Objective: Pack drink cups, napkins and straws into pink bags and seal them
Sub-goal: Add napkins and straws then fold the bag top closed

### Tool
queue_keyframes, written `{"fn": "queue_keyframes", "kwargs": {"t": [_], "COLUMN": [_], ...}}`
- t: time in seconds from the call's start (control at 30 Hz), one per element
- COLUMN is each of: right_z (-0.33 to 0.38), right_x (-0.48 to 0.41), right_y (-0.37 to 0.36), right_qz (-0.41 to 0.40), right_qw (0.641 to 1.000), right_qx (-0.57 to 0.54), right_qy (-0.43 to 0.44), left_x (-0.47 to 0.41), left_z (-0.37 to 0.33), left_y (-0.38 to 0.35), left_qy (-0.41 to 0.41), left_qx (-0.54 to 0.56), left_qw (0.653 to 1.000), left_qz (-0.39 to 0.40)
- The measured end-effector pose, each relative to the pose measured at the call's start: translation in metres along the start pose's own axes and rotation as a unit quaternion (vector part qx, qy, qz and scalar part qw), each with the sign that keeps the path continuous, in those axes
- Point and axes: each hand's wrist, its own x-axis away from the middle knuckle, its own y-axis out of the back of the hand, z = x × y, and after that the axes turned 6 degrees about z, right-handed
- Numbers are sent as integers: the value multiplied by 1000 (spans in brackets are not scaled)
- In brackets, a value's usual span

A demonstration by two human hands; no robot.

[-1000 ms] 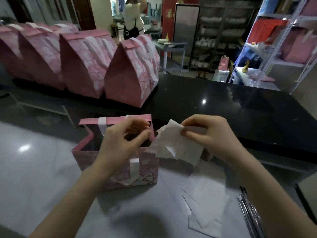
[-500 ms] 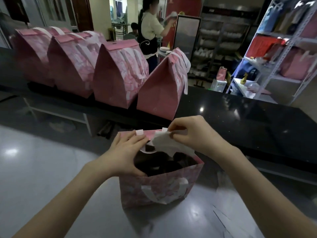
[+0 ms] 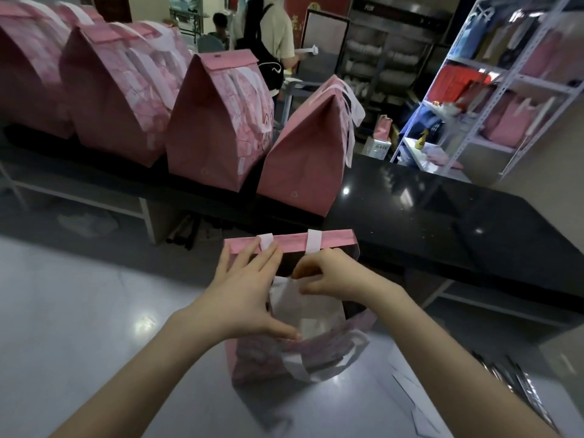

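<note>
An open pink bag (image 3: pixel 259 358) with white handles stands on the grey table in front of me. My left hand (image 3: pixel 243 298) is spread across the left side of its mouth, with straight fingers touching the far rim and the thumb on the near rim. My right hand (image 3: pixel 328 276) has its fingers curled and pinches white napkins (image 3: pixel 309 314), which hang down inside the bag. The cups are hidden in the dark interior.
Several sealed pink bags (image 3: pixel 218 128) stand in a row on the black counter (image 3: pixel 442 216) behind. Loose napkins (image 3: pixel 407 393) and wrapped straws (image 3: pixel 518 384) lie on the table at right. A person stands in the background; metal shelves are at far right.
My right hand has carried the napkins from beside the bag, over its rim and down into it. My left hand has stayed at the bag's mouth, its fingers now spread.
</note>
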Motion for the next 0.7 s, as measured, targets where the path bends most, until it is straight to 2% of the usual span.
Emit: {"fn": "queue_keyframes", "kwargs": {"t": [0.1, 0.27, 0.33, 0.43, 0.5, 0.57, 0.7], "right_z": [-9, -17, -21, -37, -55, -79, -139], "right_x": [-5, 13, 31, 67, 95, 123, 175], "right_y": [-7, -6, -3, 1, 3, 3, -1], "right_qz": [-13, -46, -84, -154, -185, -196, -195], "right_qw": [998, 997, 995, 986, 981, 980, 978], "right_qx": [56, 57, 30, -23, -30, -17, 15], "right_qy": [-24, 10, 37, 57, 44, 14, -65], "left_x": [1, 4, 4, 1, -5, -13, -39], "left_z": [-5, -14, -22, -45, -69, -100, -177], "left_y": [-2, 2, 5, 9, 9, 6, -14], "left_qy": [2, 18, 32, 35, -1, -61, -150], "left_qx": [3, 6, -9, -6, 16, 46, 77], "left_qw": [1000, 1000, 999, 991, 981, 970, 963], "left_qz": [-7, -7, -37, -125, -194, -231, -208]}}
